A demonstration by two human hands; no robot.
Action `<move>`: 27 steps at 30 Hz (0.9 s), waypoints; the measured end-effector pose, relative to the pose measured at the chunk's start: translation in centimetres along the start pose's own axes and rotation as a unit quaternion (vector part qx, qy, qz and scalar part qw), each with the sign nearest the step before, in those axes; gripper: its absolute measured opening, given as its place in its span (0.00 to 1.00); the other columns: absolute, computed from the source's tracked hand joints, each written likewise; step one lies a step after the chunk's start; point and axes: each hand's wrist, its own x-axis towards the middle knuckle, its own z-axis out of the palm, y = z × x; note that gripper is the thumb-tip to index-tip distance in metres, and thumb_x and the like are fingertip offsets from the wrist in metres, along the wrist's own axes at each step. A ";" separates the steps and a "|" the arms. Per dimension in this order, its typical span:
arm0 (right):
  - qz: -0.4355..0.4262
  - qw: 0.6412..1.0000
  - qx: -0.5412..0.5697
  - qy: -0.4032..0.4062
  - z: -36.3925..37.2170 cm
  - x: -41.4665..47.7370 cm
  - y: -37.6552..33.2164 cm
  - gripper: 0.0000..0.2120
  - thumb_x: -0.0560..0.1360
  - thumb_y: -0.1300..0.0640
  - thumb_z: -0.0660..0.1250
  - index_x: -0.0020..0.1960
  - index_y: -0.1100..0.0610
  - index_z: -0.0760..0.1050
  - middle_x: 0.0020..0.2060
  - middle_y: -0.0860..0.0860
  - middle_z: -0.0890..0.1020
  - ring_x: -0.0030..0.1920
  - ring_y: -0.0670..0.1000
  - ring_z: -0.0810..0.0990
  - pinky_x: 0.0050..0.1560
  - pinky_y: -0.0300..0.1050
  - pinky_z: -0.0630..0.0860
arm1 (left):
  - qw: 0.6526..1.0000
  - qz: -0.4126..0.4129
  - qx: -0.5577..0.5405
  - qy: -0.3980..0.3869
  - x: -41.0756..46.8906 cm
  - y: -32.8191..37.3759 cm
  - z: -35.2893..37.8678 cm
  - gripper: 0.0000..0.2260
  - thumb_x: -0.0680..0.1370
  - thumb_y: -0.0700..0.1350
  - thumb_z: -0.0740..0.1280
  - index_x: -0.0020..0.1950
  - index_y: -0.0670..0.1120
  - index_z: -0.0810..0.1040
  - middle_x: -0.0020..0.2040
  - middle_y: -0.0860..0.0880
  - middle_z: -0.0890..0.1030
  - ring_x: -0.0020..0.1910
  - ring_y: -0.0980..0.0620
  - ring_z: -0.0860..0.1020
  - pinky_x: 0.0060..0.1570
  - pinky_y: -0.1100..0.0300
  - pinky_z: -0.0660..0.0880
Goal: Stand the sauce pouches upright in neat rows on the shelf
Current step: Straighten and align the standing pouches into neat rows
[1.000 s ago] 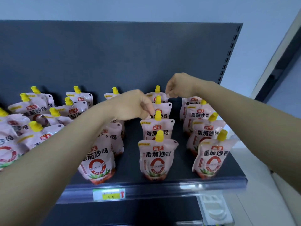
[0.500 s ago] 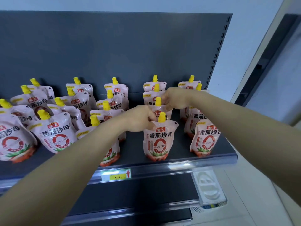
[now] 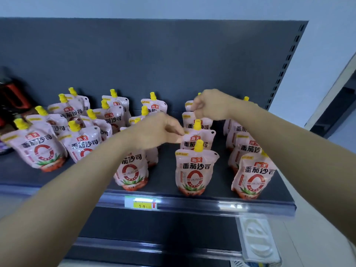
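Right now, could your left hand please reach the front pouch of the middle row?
Probably yes: the left hand hovers just up-left of that front pouch, with only bare shelf between them.

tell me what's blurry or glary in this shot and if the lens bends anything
Head view: the left hand and right hand are smeared by motion blur, while the front pouch print stays readable; glare streaks the shelf edge strip; wide-angle distortion slants the back panel; lighting is dim and bluish.

Dark bottle (image 3: pixel 8 97) far left; yellow price tag (image 3: pixel 142 204) on rail.
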 end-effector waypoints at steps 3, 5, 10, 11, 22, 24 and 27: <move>-0.052 0.997 0.045 0.022 0.5 1.3 -2.4 0.14 0.75 0.56 0.68 0.59 0.59 0.79 0.56 0.54 0.82 0.57 0.52 0.79 0.52 0.40 0.74 | 0.992 -0.034 -0.007 0.121 -2.0 -1.2 -3.1 0.04 0.73 0.39 0.70 0.46 0.47 0.82 0.41 0.56 0.83 0.39 0.65 0.79 0.43 0.72 0.72; -0.081 0.996 0.039 0.001 1.4 2.0 -4.2 0.15 0.76 0.55 0.68 0.61 0.58 0.78 0.58 0.53 0.82 0.57 0.51 0.78 0.46 0.36 0.71 | 0.984 -0.065 -0.003 0.168 -3.3 -2.6 -4.7 0.03 0.73 0.40 0.70 0.46 0.46 0.82 0.42 0.52 0.83 0.41 0.59 0.80 0.46 0.64 0.75; -0.096 0.993 0.004 -0.074 3.6 3.9 -7.1 0.17 0.75 0.55 0.69 0.61 0.63 0.77 0.57 0.60 0.81 0.58 0.59 0.78 0.61 0.51 0.74 | 0.980 -0.136 0.020 0.142 -5.9 -6.2 -5.8 0.12 0.68 0.47 0.76 0.48 0.46 0.81 0.46 0.49 0.83 0.47 0.51 0.80 0.51 0.58 0.76; -0.095 0.992 0.000 -0.087 4.0 4.3 -7.4 0.18 0.75 0.55 0.69 0.61 0.64 0.76 0.57 0.61 0.81 0.59 0.59 0.78 0.61 0.52 0.74 | 0.981 -0.140 0.021 0.131 -6.2 -6.9 -5.6 0.11 0.67 0.47 0.76 0.48 0.47 0.81 0.46 0.49 0.82 0.46 0.52 0.80 0.48 0.61 0.76; -0.041 0.987 -0.038 -0.149 6.9 6.1 -9.5 0.12 0.75 0.63 0.64 0.47 0.74 0.74 0.41 0.57 0.65 0.40 0.53 0.63 0.33 0.42 0.57 | 0.990 -0.139 0.017 0.007 -5.7 -11.7 -4.6 0.14 0.71 0.37 0.72 0.26 0.49 0.79 0.18 0.62 0.72 0.22 0.66 0.70 0.26 0.77 0.65; -0.029 0.989 -0.034 -0.143 7.1 6.3 -9.7 0.11 0.76 0.64 0.63 0.44 0.74 0.73 0.41 0.57 0.64 0.40 0.53 0.64 0.36 0.43 0.62 | 0.992 -0.124 0.011 -0.021 -5.3 -11.7 -4.6 0.09 0.70 0.37 0.72 0.31 0.44 0.78 0.21 0.61 0.72 0.23 0.65 0.70 0.28 0.76 0.65; -0.004 0.990 -0.018 -0.136 7.1 6.4 -9.8 0.14 0.77 0.61 0.64 0.49 0.74 0.74 0.40 0.57 0.67 0.40 0.53 0.68 0.45 0.54 0.75 | 0.994 -0.097 0.008 -0.048 -4.5 -11.7 -4.4 0.15 0.70 0.38 0.73 0.24 0.50 0.78 0.22 0.62 0.74 0.25 0.67 0.71 0.30 0.76 0.66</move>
